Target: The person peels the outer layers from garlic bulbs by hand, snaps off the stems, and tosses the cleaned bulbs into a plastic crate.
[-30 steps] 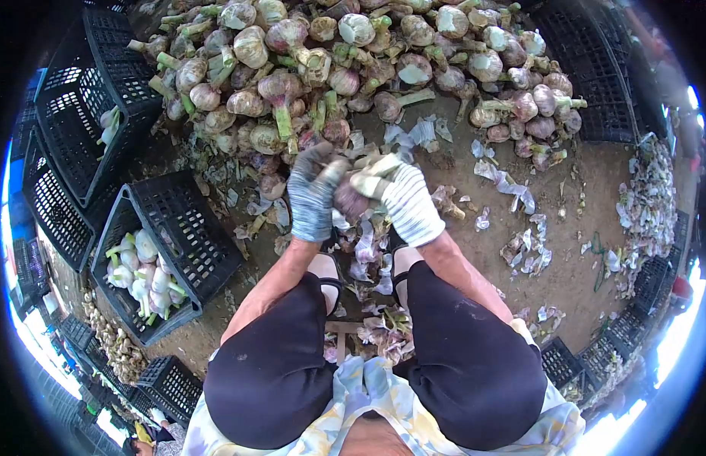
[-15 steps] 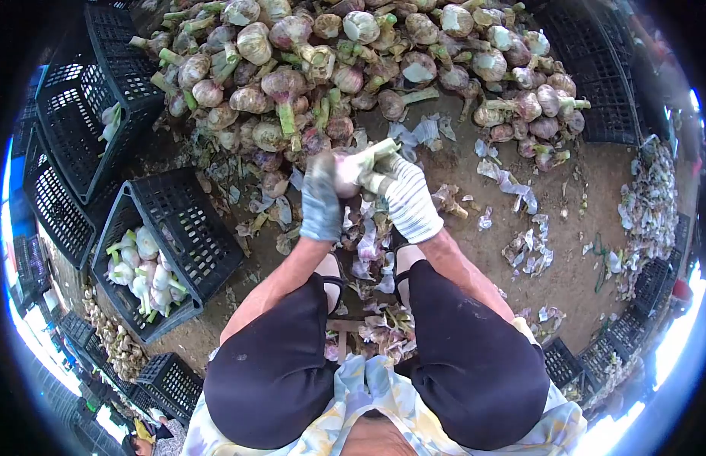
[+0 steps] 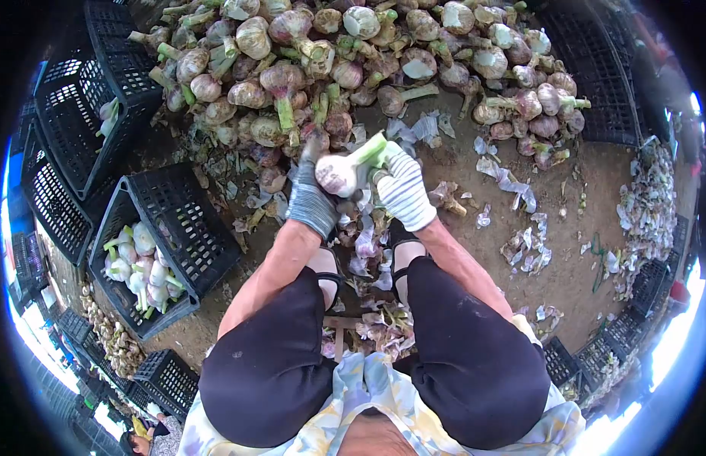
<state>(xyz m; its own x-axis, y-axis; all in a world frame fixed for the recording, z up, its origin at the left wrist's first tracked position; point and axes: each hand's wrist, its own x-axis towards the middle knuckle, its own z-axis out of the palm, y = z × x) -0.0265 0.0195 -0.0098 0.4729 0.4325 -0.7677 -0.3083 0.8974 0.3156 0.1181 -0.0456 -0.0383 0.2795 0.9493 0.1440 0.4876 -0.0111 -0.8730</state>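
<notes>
Head view, looking straight down past dark-trousered knees onto bare packed earth. At centre frame both gloved hands meet on one garlic bulb. The left hand, in a grey glove, is closed against the bulb's left side, while the right hand, in a white striped glove, is closed around its green stalk, which points up and right. The bulb looks pale and mostly clean, held clear of the ground.

Across the top of the frame lies a big pile of purple-skinned bulbs with cut stalks, its near edge just above the hands. Loose skins are scattered over the dirt to the right and between the person's feet. At left centre a black crate stands tilted on the ground, with white peeled bulbs lying in its lower end. Two more crates sit in the upper left, one holding what seems to be a few bulbs, though the lens edge blurs them. Further crates line the lower left, the upper right and the lower right edges. Bright daylight shows round the rim, so the place appears to be outdoors.
</notes>
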